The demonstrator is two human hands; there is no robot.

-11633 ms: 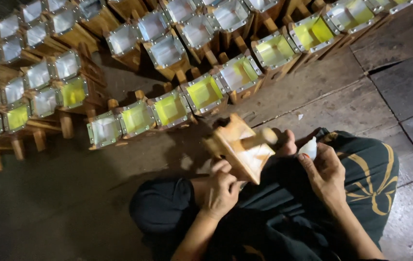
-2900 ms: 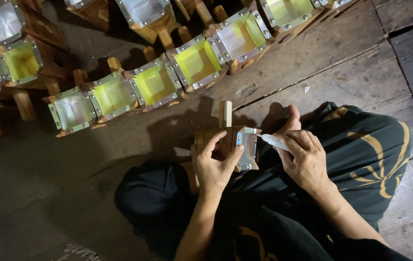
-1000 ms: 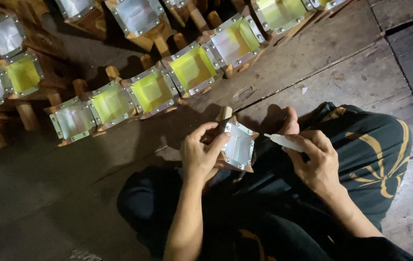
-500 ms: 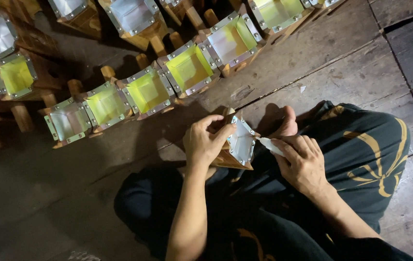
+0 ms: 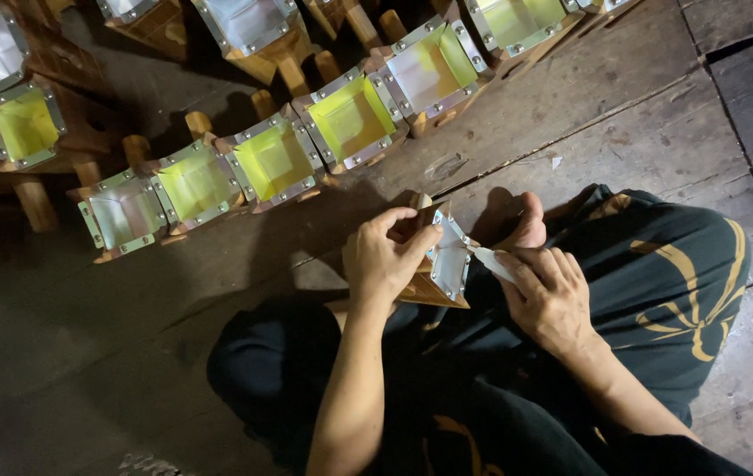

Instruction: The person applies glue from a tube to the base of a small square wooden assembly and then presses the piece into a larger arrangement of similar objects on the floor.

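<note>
My left hand grips a small wooden box with a metal-lined square mouth, holding it tilted over my lap with the mouth turned toward my right. My right hand holds a small white folded piece against the box's metal rim. I sit cross-legged on the plank floor in dark trousers with a yellow pattern; a bare foot shows just behind the box.
A long row of similar metal-lined wooden boxes, some with yellow-green insides, lies across the top of the view on wooden legs. The worn plank floor stretches to the right. A dark bare patch of floor lies at left.
My left hand has turned the box so its metal mouth faces more to the right. My right hand has brought the white piece up against the rim. The view has shifted slightly.
</note>
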